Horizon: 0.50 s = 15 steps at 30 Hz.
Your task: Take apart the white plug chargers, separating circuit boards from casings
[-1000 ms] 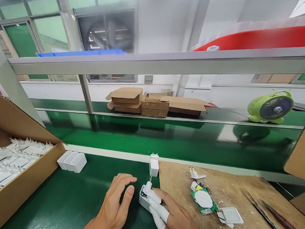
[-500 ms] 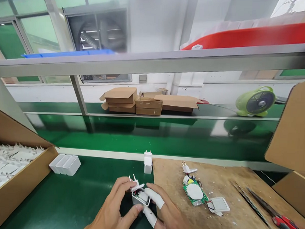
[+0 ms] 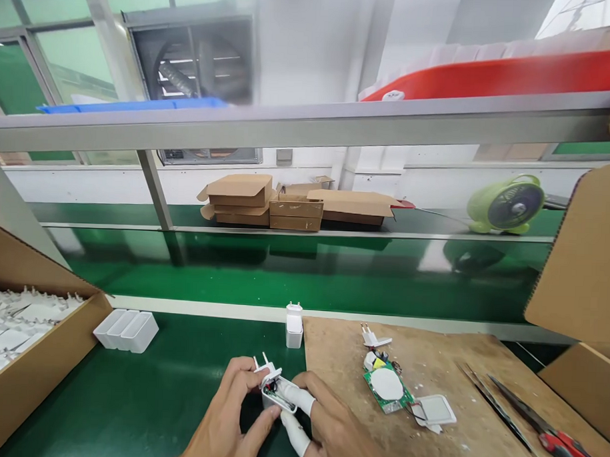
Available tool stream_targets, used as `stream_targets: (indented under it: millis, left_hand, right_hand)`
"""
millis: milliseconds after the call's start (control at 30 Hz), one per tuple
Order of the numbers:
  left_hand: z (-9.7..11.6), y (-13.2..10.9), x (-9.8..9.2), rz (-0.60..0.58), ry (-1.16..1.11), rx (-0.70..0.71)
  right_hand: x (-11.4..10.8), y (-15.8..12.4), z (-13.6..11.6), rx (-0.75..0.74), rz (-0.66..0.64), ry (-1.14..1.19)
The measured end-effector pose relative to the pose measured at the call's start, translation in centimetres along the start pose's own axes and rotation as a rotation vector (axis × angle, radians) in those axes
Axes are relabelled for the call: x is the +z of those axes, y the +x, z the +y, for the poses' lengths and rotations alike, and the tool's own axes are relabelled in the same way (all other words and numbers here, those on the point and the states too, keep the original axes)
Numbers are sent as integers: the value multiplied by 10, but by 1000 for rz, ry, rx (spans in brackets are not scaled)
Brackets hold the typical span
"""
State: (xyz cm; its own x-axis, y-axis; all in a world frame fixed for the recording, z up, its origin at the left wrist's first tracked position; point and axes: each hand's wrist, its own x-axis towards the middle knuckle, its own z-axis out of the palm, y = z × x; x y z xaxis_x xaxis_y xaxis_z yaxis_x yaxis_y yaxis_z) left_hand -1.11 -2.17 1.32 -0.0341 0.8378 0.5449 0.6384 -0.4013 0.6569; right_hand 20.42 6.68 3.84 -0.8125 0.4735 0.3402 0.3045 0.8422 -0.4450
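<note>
A white plug housing [image 3: 279, 395], its inside parts and wires showing, is held between my two hands over the green table. My left hand [image 3: 236, 409] grips its left side, index finger by the raised two-pin plug piece [image 3: 267, 370] and thumb at the lower edge. My right hand [image 3: 328, 419] wears white covers on two fingers; one reaches into the opening, the other rests near the lower right side. Right of my hands, a green circuit board [image 3: 388, 386] with a white round pad lies wired to a white cover [image 3: 437, 410] and beside a plug piece [image 3: 374, 337].
Tweezers [image 3: 503, 417] and red-handled scissors [image 3: 552, 434] lie on the brown board [image 3: 460, 374]. A white adapter [image 3: 294, 327] stands behind my hands. White cases [image 3: 127, 329] and a carton of white parts [image 3: 75, 340] are left. Another carton [image 3: 584, 385] is right.
My right covered finger has moved left, further over the housing opening. The plug piece looks more tilted up, and my left hand still holds the housing.
</note>
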Motion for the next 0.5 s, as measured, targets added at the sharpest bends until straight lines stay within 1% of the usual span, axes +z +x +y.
stream_targets:
  millis: [67, 167, 267, 333, 400, 500]
  left_hand:
    - [0, 0, 0, -1, -4, 2]
    - [0, 0, 1, 12, 0, 15]
    - [-1, 0, 1, 22, 11, 22]
    - [-1, 0, 1, 28, 18, 26]
    - [-1, -1, 1, 30, 21, 27]
    - [-1, 0, 0, 29, 24, 17]
  right_hand:
    - [3, -1, 4, -4, 45, 37]
    - [7, -1, 9, -60, 87, 57]
    - [9, 0, 9, -10, 121, 133]
    - [9, -1, 6, 45, 152, 139]
    - [7, -1, 3, 85, 129, 94]
    - [1, 0, -2, 84, 0, 45]
